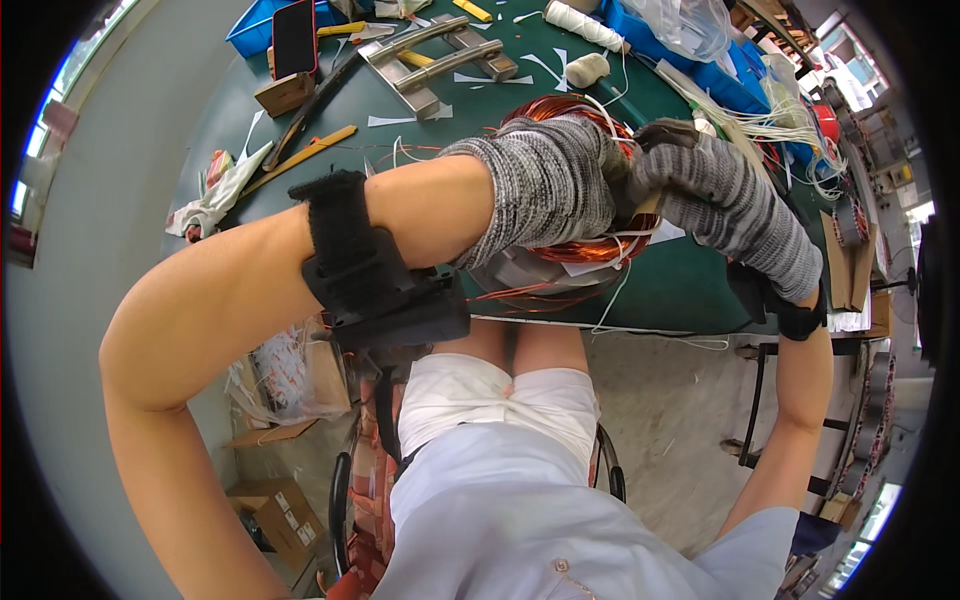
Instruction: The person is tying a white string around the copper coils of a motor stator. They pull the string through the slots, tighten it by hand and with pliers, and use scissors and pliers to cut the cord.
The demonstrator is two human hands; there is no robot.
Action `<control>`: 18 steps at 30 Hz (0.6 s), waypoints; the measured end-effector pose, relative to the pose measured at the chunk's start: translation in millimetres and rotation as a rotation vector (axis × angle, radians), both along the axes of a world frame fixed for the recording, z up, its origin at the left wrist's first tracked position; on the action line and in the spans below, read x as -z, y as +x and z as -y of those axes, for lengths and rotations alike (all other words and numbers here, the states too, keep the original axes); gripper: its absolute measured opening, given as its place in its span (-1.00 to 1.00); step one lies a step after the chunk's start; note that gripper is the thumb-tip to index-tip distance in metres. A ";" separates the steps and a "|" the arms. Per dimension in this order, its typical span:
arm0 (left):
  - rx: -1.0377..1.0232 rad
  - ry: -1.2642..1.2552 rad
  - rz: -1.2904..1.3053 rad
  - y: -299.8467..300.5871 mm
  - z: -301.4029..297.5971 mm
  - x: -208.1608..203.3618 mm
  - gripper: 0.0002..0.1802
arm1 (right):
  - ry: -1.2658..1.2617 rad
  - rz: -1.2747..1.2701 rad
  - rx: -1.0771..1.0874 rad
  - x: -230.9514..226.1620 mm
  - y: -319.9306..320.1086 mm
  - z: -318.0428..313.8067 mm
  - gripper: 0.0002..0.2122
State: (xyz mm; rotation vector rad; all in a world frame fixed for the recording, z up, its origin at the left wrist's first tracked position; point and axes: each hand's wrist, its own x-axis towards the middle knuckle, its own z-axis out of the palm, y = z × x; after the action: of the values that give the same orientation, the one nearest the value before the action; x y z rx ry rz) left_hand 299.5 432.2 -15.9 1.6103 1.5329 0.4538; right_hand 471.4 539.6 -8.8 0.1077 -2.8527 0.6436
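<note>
On the bench in front of me sits a motor stator (510, 268) with a grey metal body and bundles of orange copper wire (605, 250) around it. My left hand (590, 165), in a grey knitted glove, reaches over the top of the coils; its fingers are hidden behind the glove and wrist. At the stator's right side, my right hand (672, 160), gloved too, has its fingers curled inward close to the left one. A small tan edge shows below those fingers, and what they hold cannot be made out. Loose copper strands and a white cord hang toward me.
The green bench (690, 285) carries a metal frame with two bars (435, 65), a phone (294, 40) on a wooden block, a yellow stick (310, 155), a white thread spool (585, 25) and paper scraps. Blue bins (740, 75) and white leads (790, 140) lie at right.
</note>
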 end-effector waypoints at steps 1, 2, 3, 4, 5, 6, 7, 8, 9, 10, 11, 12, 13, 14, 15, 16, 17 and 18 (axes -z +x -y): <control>-0.003 -0.002 0.012 -1.0 1.4 0.3 -0.69 | -0.001 -0.003 -0.008 2.6 -2.0 -0.3 -0.87; -0.005 -0.003 0.024 -1.7 2.6 0.3 -0.67 | -0.001 -0.029 0.034 7.5 -3.3 -1.1 -0.86; -0.005 -0.005 0.036 -2.2 3.4 0.3 -0.64 | -0.002 -0.054 0.077 13.0 -4.3 -2.4 -0.85; -0.010 -0.007 0.032 -2.3 4.5 -0.3 -0.64 | -0.004 -0.058 0.072 19.8 -5.1 -5.5 -0.85; -0.044 -0.044 0.070 -3.1 10.4 -5.8 -0.62 | -0.057 -0.098 0.059 25.3 -8.5 -8.0 -0.84; -0.061 -0.082 0.109 -0.8 10.3 -8.6 -0.60 | -0.108 -0.138 0.063 26.7 -6.8 -9.4 -0.83; -0.054 -0.081 0.111 0.6 6.9 -8.0 -0.60 | -0.106 -0.136 0.069 26.5 -5.7 -7.7 -0.83; -0.073 -0.060 -0.032 2.2 1.5 -6.3 -0.61 | -0.231 -0.134 0.128 26.9 -5.7 -4.0 -0.82; -0.093 -0.040 -0.174 4.1 -3.3 -3.3 -0.61 | -0.356 -0.133 0.185 26.8 -6.6 -1.2 -0.80; -0.166 -0.037 -0.210 5.5 -6.0 6.3 -0.62 | -0.358 -0.133 0.184 25.8 -8.5 0.6 -0.80; -0.168 -0.040 -0.211 6.7 -12.6 17.4 -0.62 | -0.284 -0.084 0.263 23.3 -10.4 2.3 -0.79; -0.154 -0.024 -0.232 8.1 -18.6 20.2 -0.62 | -0.209 -0.035 0.344 20.2 -11.2 3.1 -0.77; -0.141 -0.009 -0.253 7.5 -22.5 23.4 -0.62 | -0.211 -0.036 0.343 17.6 -11.4 3.7 -0.77; -0.176 -0.066 -0.275 4.8 -25.4 26.5 -0.61 | -0.242 0.004 0.333 14.8 -11.6 4.2 -0.76; -0.170 -0.069 -0.275 8.2 -23.4 17.7 -0.61 | -0.274 0.044 0.332 13.3 -8.7 2.8 -0.76; -0.191 -0.051 -0.289 11.4 -16.0 6.9 -0.61 | -0.280 0.042 0.325 11.4 -7.2 -1.0 -0.76; -0.214 -0.033 -0.304 12.4 -11.2 1.9 -0.60 | -0.219 0.054 0.203 9.4 -5.5 -8.0 -0.75; -0.205 -0.028 -0.301 13.9 -12.4 2.7 -0.60 | -0.148 0.069 0.102 5.6 -2.0 -12.6 -0.73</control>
State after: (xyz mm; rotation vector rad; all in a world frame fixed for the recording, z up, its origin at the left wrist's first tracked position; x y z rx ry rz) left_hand 313.4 444.6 -18.6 1.5588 1.9327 0.3077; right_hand 469.5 552.2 -14.4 -0.0842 -2.8415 0.8486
